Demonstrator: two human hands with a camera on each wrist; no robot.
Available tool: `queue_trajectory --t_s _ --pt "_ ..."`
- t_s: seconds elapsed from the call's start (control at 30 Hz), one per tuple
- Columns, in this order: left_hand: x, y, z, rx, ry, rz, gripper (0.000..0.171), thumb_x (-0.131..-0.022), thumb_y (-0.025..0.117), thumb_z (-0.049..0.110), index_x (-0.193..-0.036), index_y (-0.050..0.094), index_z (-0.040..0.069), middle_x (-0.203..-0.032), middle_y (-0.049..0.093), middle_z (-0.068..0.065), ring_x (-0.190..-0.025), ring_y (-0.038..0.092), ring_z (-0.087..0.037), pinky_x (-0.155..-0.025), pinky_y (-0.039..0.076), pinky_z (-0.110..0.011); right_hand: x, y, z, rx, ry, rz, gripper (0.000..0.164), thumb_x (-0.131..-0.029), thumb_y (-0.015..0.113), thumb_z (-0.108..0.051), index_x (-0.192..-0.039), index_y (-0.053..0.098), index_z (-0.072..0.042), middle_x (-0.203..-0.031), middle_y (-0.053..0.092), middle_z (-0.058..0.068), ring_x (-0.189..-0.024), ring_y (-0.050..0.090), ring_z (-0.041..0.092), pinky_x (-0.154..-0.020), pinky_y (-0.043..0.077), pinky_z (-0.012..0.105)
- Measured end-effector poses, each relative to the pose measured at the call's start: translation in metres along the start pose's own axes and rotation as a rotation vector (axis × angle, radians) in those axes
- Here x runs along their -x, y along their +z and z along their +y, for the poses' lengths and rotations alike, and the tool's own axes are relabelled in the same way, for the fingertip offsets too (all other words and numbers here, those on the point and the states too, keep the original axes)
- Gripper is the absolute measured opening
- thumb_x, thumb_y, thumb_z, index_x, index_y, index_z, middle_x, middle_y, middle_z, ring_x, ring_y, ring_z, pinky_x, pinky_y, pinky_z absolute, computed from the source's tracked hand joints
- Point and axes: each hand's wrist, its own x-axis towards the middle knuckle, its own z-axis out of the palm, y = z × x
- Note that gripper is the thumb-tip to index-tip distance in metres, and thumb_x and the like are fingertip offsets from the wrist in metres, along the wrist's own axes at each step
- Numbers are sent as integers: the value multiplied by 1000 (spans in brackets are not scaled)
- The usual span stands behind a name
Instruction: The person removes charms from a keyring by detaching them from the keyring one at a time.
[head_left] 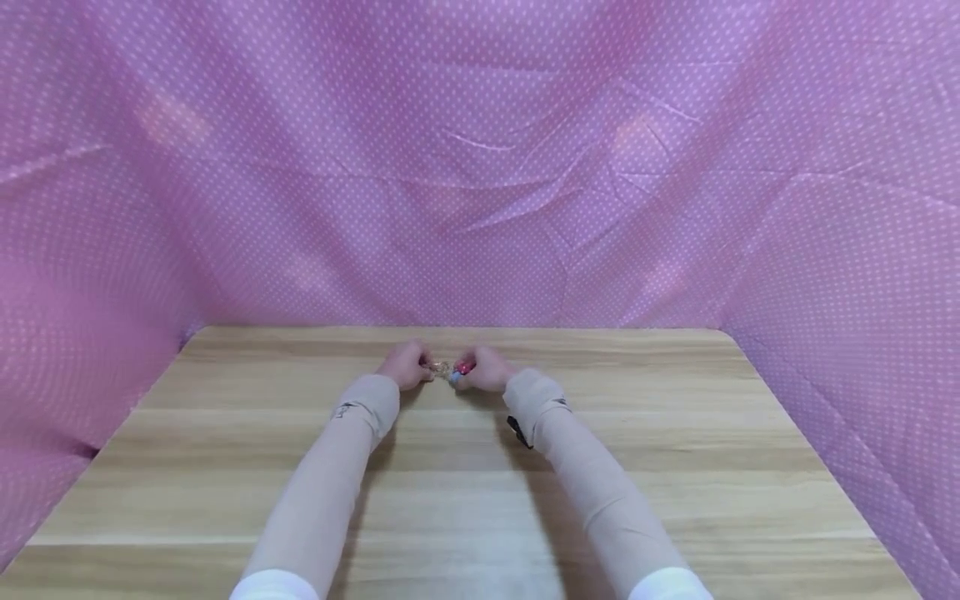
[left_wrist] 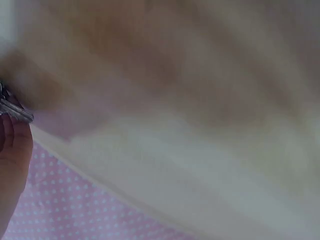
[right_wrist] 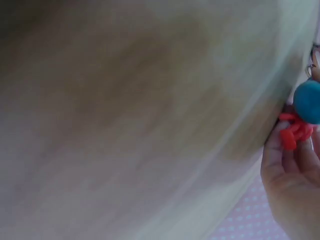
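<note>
Near the far edge of the table, my left hand [head_left: 407,364] and right hand [head_left: 487,369] work close together on a keychain. Gold-coloured metal links [head_left: 441,367] span the small gap between them. In the right wrist view, the right fingers pinch the keychain's red charm [right_wrist: 295,134], and a blue ball [right_wrist: 307,101] hangs beside it with a small ring above. The left hand holds a narrow silvery metal piece [left_wrist: 17,111], cut off by the left edge of the left wrist view; I cannot tell whether it is a key.
The light wooden table [head_left: 480,500] reaches back to a pink dotted cloth [head_left: 480,250], which hangs behind it and along both sides. Beige sleeves [head_left: 315,492] cover the forearms. A black piece [head_left: 518,432] sticks out at the right wrist.
</note>
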Motion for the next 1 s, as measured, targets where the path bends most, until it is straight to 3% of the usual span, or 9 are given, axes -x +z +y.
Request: queue_trajectory --t_s 0.13,0.3,0.4,0.47,0.63,0.77,0.9,1.0 --pt "5 1 3 130 -18 20 7 -82 66 9 -86 67 2 -84 66 -8 -81 58 -20 -81 48 -35 6 -6 1 -143 31 -21 30 -76 69 -2 -105 62 0 -96 64 10 -82 58 15 -73 50 21" --pt "8 4 3 255 -29 47 13 -86 62 12 -94 66 3 -93 66 -10 -88 59 -22 -85 49 -36 17 -10 -1 -200 57 -46 32 -76 70 -4 -108 64 -5 -97 65 8 -83 59 17 -75 51 26" --pt "11 3 6 379 -50 32 14 -88 60 12 -97 65 3 -99 65 -11 -94 58 -22 -88 48 -36 25 -10 -3 -225 54 -33 33 -76 73 -13 -108 64 -8 -100 65 6 -88 59 18 -81 51 29" --pt "14 0 10 454 -59 17 14 -89 60 14 -98 64 4 -101 64 -9 -96 58 -21 -89 48 -35 30 -11 -6 -242 49 -5 33 -77 73 -16 -108 64 -9 -102 64 5 -92 58 17 -84 50 30" --pt "24 -9 25 567 -10 -20 20 -90 58 17 -106 63 6 -104 65 -8 -96 60 -24 -83 52 -34 46 -18 -11 -260 30 117 26 -80 70 -17 -104 65 -8 -98 66 6 -89 60 19 -80 51 30" --pt "36 -13 40 641 -8 -39 25 -91 57 18 -113 61 7 -105 65 -8 -98 61 -29 -78 53 -35 61 -23 -16 -297 14 165 23 -82 68 -18 -103 65 -9 -94 67 6 -91 60 28 -82 50 40" --pt "46 -16 56 737 -7 -30 28 -91 57 19 -117 59 6 -108 65 -11 -102 61 -29 -87 52 -38 79 -28 -24 -324 -17 215 23 -84 65 -22 -103 65 -9 -92 66 6 -88 60 26 -87 48 48" --pt "52 -17 67 821 -2 -12 29 -91 57 16 -116 58 3 -110 64 -15 -100 63 -25 -92 50 -36 91 -32 -31 -315 -45 261 23 -85 64 -23 -101 65 -8 -92 66 6 -84 59 17 -83 50 41"
